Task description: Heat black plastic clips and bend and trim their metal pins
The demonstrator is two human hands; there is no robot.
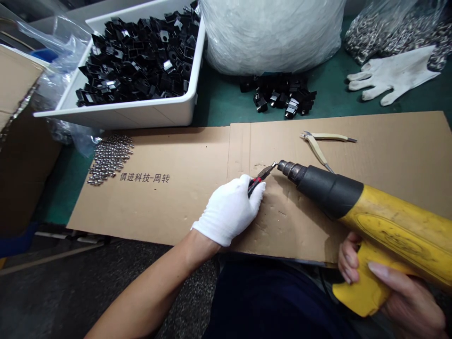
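A small metal piece [274, 164] sits at the tip of the pliers [259, 180], above the cardboard sheet [197, 155]. It is just beside the nozzle [287, 169] of the yellow-and-black heat gun [399, 230]; whether the 2 touch, I cannot tell. The left hand [229, 209], in a white glove, has its grip clamped on the red-and-black pliers, which point up and to the right. The right hand [406, 287], bare, has its grip clamped on the heat gun's yellow handle, with the barrel slanting up and to the left.

Just beyond the barrel, 1 pair of cutters [318, 148] with cream handles lies spread on the cardboard. Near the sheet's left end is a flat cluster of shiny metal parts [111, 157], beside a line of printed characters [144, 178].

The sheet lies on a green desk [219, 101]. Past its far edge stands a white tray [141, 115] heaped with black pieces [148, 61]. To the right, more of these lie loose in front of a bulky clear plastic bag [271, 33]. Farther right, 1 spare white glove [393, 77] lies against a clear bag of metal parts [399, 33]. A cardboard box [21, 155] stands at the far left.
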